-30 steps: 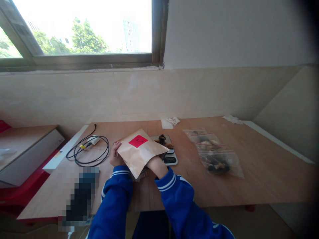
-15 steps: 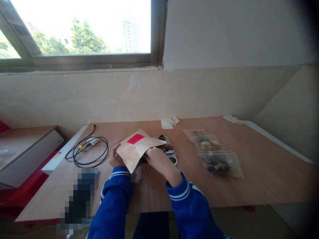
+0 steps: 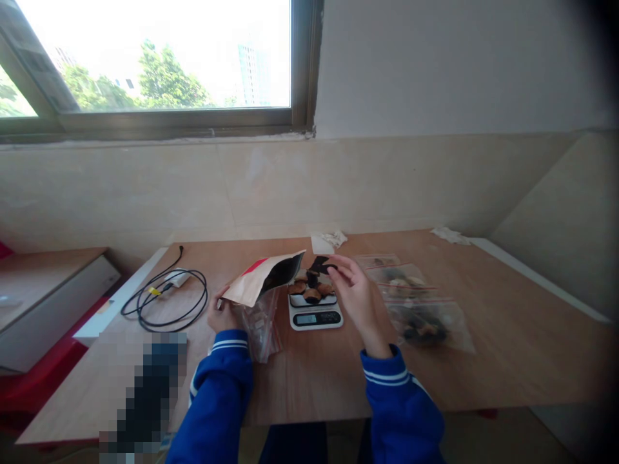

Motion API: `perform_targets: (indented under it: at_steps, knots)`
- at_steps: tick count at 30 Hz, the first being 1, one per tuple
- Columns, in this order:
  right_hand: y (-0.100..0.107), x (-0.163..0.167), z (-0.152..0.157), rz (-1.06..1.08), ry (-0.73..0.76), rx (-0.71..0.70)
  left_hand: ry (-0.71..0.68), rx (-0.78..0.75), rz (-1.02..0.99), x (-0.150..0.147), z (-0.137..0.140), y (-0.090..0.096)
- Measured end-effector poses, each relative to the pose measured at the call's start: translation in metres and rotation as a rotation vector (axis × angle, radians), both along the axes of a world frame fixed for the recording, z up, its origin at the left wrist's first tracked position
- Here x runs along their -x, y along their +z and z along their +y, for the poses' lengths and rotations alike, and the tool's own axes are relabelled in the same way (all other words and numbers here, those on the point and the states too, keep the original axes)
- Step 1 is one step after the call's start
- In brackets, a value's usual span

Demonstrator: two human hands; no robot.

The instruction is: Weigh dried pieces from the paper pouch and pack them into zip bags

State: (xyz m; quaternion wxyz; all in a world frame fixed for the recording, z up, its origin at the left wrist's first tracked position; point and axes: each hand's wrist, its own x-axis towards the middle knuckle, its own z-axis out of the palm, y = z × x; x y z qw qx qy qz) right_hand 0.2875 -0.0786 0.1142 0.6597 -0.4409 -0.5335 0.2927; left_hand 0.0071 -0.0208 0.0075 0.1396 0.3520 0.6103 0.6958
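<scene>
My left hand (image 3: 223, 316) is closed on a brown paper bag (image 3: 249, 287) with a red label; the bag is tilted, its dark mouth facing right. Between the fingertips of my right hand (image 3: 356, 293) are thin dark dried pieces (image 3: 320, 264), whose exact kind I cannot make out. They are just above a white digital kitchen scale (image 3: 318, 326). Curled brown and dark dried pieces (image 3: 312, 296) lie on the scale's platform. Clear plastic zip bags (image 3: 264, 332) rest on the table beneath the paper bag.
On the right of the wooden table (image 3: 507, 322) lie several zip bags (image 3: 428, 325) with dried contents. A coiled black cable (image 3: 164, 322) and white adapter (image 3: 178, 278) are at the left, behind a blurred dark object (image 3: 149, 393). Crumpled tissue (image 3: 334, 239) sits near the wall.
My right hand has come out of the paper bag and moved right, now holding dark pieces over the scale. The bag's mouth has turned up and right, uncovering the scale.
</scene>
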Motion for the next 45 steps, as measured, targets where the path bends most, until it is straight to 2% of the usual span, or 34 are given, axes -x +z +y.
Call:
perform_targets:
  at_steps: [3, 5, 7, 10, 15, 17, 19, 22, 23, 26, 28, 31, 33, 37, 42, 45]
  knots:
    - [-0.034, -0.022, 0.027, 0.094, -0.156, 0.113, 0.011, 0.019, 0.024, -0.002, -0.002, 0.005]
    - [-0.056, -0.035, 0.044, 0.089, -0.183, 0.243, 0.02, 0.023, 0.024, -0.003, -0.003, 0.007]
    - [-0.073, -0.042, 0.059, 0.032, -0.213, 0.27, 0.023, 0.04, 0.028, -0.003, -0.004, 0.008]
    - [-0.087, -0.045, 0.074, -0.026, -0.209, 0.275, 0.03, 0.074, 0.012, -0.001, -0.003, 0.005]
    - [-0.095, -0.041, 0.081, -0.08, -0.15, 0.325, 0.036, 0.083, 0.02, 0.001, -0.002, 0.002]
    - [-0.092, -0.041, 0.077, -0.099, -0.166, 0.324, 0.03, 0.064, 0.021, 0.0, -0.002, 0.003]
    - [-0.083, -0.04, 0.071, -0.149, -0.261, 0.276, 0.012, 0.047, 0.021, -0.001, -0.003, 0.005]
    - [-0.053, -0.033, 0.056, -0.243, -0.377, 0.097, -0.033, 0.036, 0.037, -0.001, -0.004, 0.009]
    - [-0.039, -0.029, 0.049, -0.258, -0.329, 0.023, -0.047, 0.036, 0.042, -0.001, -0.004, 0.009]
    - [0.007, -0.01, 0.027, -0.299, -0.027, -0.151, -0.065, 0.05, 0.058, 0.001, -0.003, 0.006]
    - [0.033, 0.006, 0.014, -0.408, 0.194, -0.192, -0.062, 0.06, 0.061, 0.002, -0.002, 0.003]
    - [0.052, 0.024, 0.005, -0.588, 0.361, -0.216, -0.07, 0.049, 0.037, 0.002, -0.001, 0.0]
    - [0.052, 0.032, 0.005, -0.696, 0.406, -0.165, -0.089, 0.033, 0.009, 0.001, -0.001, 0.001]
    - [0.036, 0.038, 0.01, -0.793, 0.481, -0.002, -0.134, 0.013, -0.009, -0.002, -0.004, 0.009]
    - [0.015, 0.051, 0.019, -0.742, 0.487, 0.058, -0.157, 0.025, 0.004, -0.002, -0.006, 0.013]
    - [0.005, 0.069, 0.028, -0.591, 0.393, 0.084, -0.158, 0.031, 0.009, -0.001, -0.006, 0.013]
